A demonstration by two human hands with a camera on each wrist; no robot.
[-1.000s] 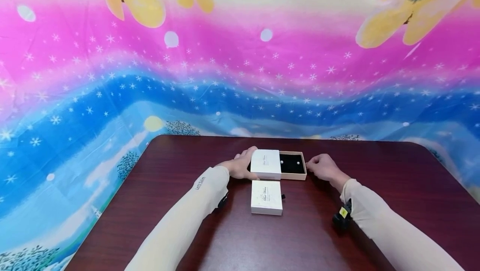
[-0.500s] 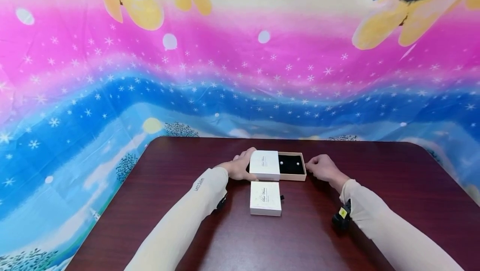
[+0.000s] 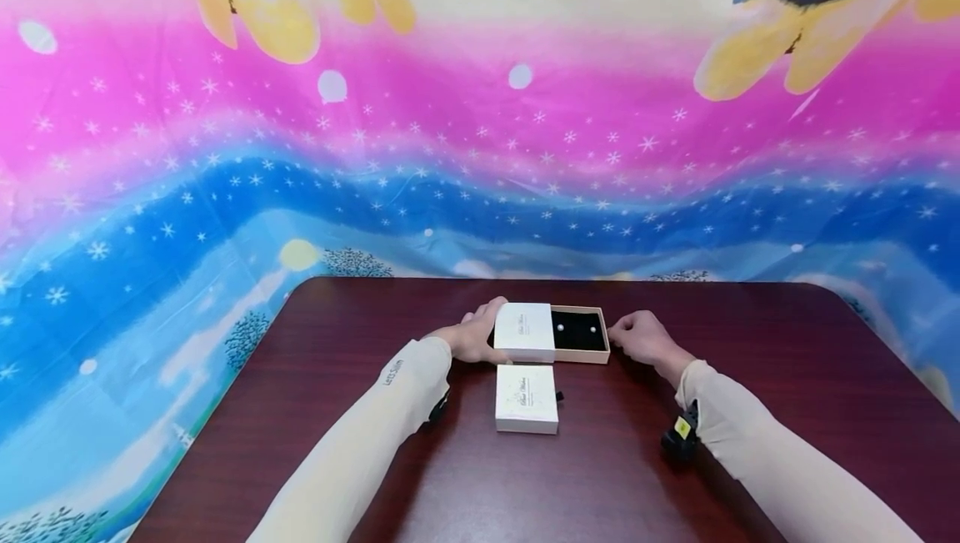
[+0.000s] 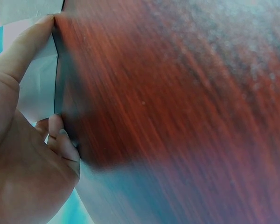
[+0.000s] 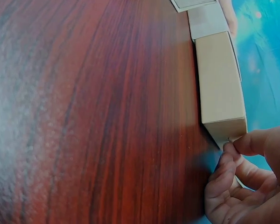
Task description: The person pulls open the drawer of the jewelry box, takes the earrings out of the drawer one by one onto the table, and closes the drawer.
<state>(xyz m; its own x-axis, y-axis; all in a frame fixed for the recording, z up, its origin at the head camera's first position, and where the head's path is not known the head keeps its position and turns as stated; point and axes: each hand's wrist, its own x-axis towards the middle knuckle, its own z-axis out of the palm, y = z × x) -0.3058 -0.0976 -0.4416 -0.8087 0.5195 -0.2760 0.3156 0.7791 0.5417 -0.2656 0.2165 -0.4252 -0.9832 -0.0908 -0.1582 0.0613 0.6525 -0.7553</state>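
Note:
A white sliding jewelry box lies on the table, its sleeve (image 3: 522, 333) printed with small writing. From the sleeve's right side the drawer (image 3: 581, 357) sticks out partway. A black pad (image 3: 576, 339) inside it carries two small pearl-like studs (image 3: 560, 328). My left hand (image 3: 474, 338) grips the sleeve's left end, with the thumb along the near side in the left wrist view. At the drawer's right end my right hand (image 3: 643, 336) pinches with thumb and forefinger; the pull tab there is hidden by the fingertips.
A second white box (image 3: 527, 397), closed, lies just in front of the first, with a small black tab (image 3: 559, 396) at its right side. Both stand on a dark red wooden table (image 3: 480, 485). A colourful printed cloth (image 3: 420, 126) hangs behind.
The head view has shifted slightly. Both hands and the two boxes keep their places, and the drawer stays out about as far as before.

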